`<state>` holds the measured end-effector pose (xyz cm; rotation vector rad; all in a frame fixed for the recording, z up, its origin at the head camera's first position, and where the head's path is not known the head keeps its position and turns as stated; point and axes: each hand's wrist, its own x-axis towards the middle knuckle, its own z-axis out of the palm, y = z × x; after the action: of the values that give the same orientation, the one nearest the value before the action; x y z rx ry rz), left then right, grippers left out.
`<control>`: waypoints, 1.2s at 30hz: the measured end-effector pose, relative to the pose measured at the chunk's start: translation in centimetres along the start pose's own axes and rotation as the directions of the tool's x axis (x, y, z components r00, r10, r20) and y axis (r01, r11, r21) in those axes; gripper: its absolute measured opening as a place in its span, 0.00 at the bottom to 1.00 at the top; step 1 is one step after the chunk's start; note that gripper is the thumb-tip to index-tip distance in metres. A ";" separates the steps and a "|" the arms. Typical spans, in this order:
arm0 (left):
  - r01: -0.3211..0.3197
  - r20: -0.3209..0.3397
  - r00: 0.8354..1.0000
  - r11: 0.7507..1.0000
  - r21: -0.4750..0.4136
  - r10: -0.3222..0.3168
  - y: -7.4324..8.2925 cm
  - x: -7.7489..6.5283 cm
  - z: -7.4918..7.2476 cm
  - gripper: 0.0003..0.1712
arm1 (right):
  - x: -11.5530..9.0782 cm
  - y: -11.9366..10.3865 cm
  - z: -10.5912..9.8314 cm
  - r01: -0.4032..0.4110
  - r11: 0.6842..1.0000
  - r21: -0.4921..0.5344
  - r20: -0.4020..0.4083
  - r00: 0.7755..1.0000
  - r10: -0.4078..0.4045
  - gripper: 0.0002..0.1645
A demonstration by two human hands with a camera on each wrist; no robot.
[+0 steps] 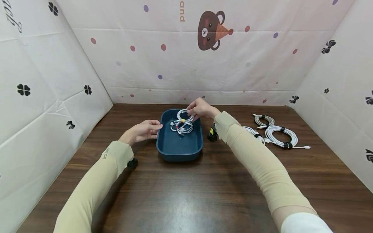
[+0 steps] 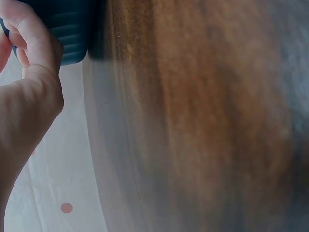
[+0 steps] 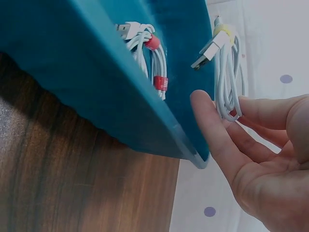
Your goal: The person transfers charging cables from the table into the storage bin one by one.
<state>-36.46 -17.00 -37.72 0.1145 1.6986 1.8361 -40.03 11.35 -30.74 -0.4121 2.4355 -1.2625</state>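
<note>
A dark blue plastic bin [image 1: 177, 147] stands near the middle of the table. My left hand [image 1: 144, 131] holds its left rim, thumb over the edge and fingers against the outer wall; in the left wrist view that hand [image 2: 36, 48] is partly cut off. Above the bin's far right part, my right hand [image 1: 201, 109] pinches a coiled white USB cable [image 3: 227, 72] bound with a yellow tie. Another coiled white cable [image 3: 159, 63] with red ties lies inside the bin, partly hidden in the head view by the held coil.
To the right on the brown wooden table [image 1: 175, 194] lie a small pale cable coil [image 1: 271, 121], a large white coil [image 1: 292, 137] with black ties, and a third coil [image 1: 253, 131] partly covered by my right sleeve. Patterned white sheets [image 1: 175, 64] stand behind and at both sides.
</note>
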 end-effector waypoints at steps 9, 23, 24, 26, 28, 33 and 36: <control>0.002 -0.009 1.000 1.000 -0.006 -0.002 0.0 0.1 -0.1 0.04 | 0.2 0.5 0.3 -0.010 1.000 -0.024 0.007 1.000 0.010 0.18; 0.005 -0.004 1.000 1.000 -0.008 -0.005 0.0 0.1 -0.1 0.04 | 0.1 0.6 0.5 0.008 0.999 -0.053 0.007 1.000 -0.007 0.18; 0.006 -0.003 1.000 1.000 -0.007 -0.006 0.0 0.1 -0.1 0.05 | 0.1 0.6 0.5 0.007 0.999 -0.052 0.007 1.000 -0.007 0.18; 0.007 -0.003 1.000 1.000 -0.006 -0.007 0.1 0.1 -0.1 0.05 | 0.1 0.5 0.5 0.007 0.999 -0.054 0.007 1.000 -0.007 0.18; 0.009 -0.004 1.000 1.000 -0.006 -0.009 0.1 0.0 -0.1 0.05 | 0.1 0.5 0.5 0.009 0.998 -0.058 0.008 1.000 -0.008 0.18; 0.009 0.003 1.000 1.000 -0.007 -0.009 0.1 0.0 0.0 0.05 | 0.1 0.4 0.6 0.015 0.997 -0.078 0.004 1.000 -0.015 0.17; 0.007 0.009 1.000 1.000 -0.003 -0.007 0.2 0.0 0.0 0.05 | 0.1 0.4 0.7 0.021 0.996 -0.092 0.000 1.000 -0.021 0.16</control>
<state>-36.50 -17.01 -37.56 0.1155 1.6878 1.8309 -39.84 11.05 -31.48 -0.4641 2.5034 -1.1620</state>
